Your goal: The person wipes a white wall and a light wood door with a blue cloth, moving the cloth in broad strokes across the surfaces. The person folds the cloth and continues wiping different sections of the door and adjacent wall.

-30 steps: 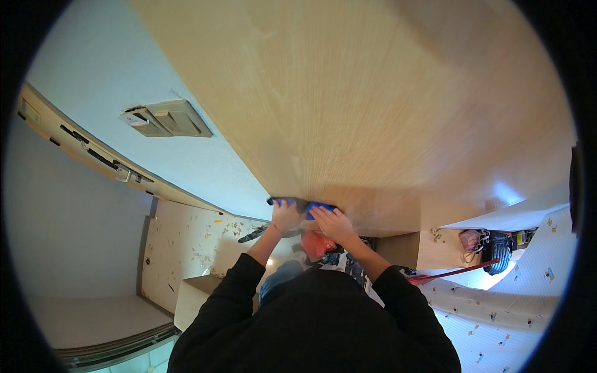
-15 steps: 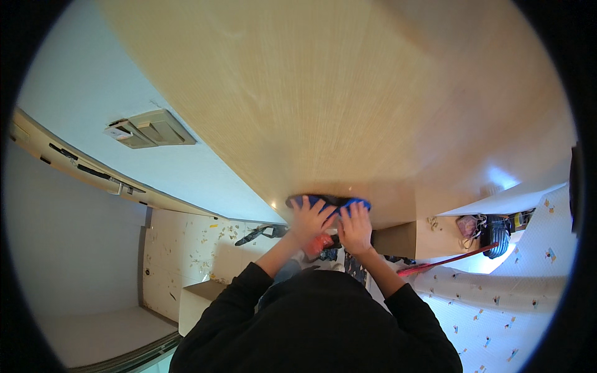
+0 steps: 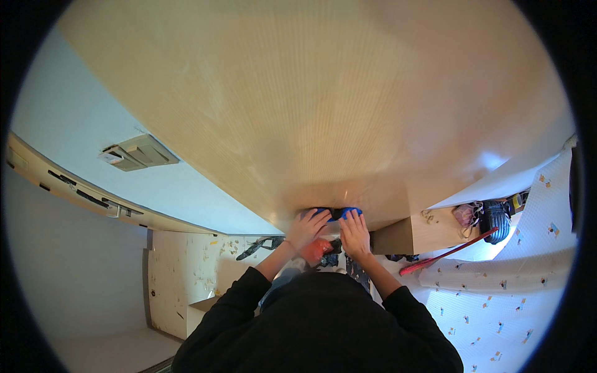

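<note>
A narrow blue and black pad (image 3: 336, 213) lies against the large pale wood-grain panel (image 3: 317, 124), close to the panel's lower edge. My left hand (image 3: 306, 229) presses on the pad's left end, its fingers reaching over the blue part. On the right end rests my right hand (image 3: 354, 234), with fingertips over the blue edge. Both hands hold the pad side by side, with a small gap between them. Its underside and the fingers' far tips are hidden. Below my hands, a red plastic bag (image 3: 316, 250) shows between the forearms.
A light switch plate (image 3: 140, 153) is on the white wall at left. At right, a shelf (image 3: 435, 236) carries a black ribbed bundle (image 3: 496, 221) and a pinkish bag (image 3: 465, 214). A red stick (image 3: 444, 255) leans near it. Scraps lie on the pale surface (image 3: 186, 261) at lower left.
The view has tilted slightly. Both hands and the pad sit a little lower on the panel, and the fingers look less spread than before.
</note>
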`<state>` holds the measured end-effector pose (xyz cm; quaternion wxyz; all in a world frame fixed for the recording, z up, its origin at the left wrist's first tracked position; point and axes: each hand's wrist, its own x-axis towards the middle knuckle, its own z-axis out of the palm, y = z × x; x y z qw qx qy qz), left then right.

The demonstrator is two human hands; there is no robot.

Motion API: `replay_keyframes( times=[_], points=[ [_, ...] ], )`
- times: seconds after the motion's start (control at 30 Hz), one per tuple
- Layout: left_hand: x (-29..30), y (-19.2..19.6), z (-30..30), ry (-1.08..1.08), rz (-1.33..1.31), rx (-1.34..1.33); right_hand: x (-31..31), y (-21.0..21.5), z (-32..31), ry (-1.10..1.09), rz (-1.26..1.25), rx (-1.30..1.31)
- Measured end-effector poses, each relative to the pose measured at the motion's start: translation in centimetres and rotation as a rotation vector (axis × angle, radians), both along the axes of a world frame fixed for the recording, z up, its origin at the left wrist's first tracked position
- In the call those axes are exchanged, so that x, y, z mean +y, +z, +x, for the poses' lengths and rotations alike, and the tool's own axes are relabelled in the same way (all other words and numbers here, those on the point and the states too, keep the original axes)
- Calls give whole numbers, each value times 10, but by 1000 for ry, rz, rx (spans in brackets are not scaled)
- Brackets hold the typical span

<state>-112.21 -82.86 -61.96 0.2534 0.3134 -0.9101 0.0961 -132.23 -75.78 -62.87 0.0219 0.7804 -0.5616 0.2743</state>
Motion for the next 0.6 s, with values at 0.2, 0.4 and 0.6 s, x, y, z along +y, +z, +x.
replay_keyframes(
  times=[0.2,0.4,0.6],
  points=[
    [-22,136,-68,223,-343,272,-47,142,-1,-264,-544,-205],
    [-37,165,-96,237,-551,344,-82,172,-28,-309,-804,-144],
    [-17,23,-70,98,-308,-91,-41,25,-26,-197,-553,-13]
  ],
)
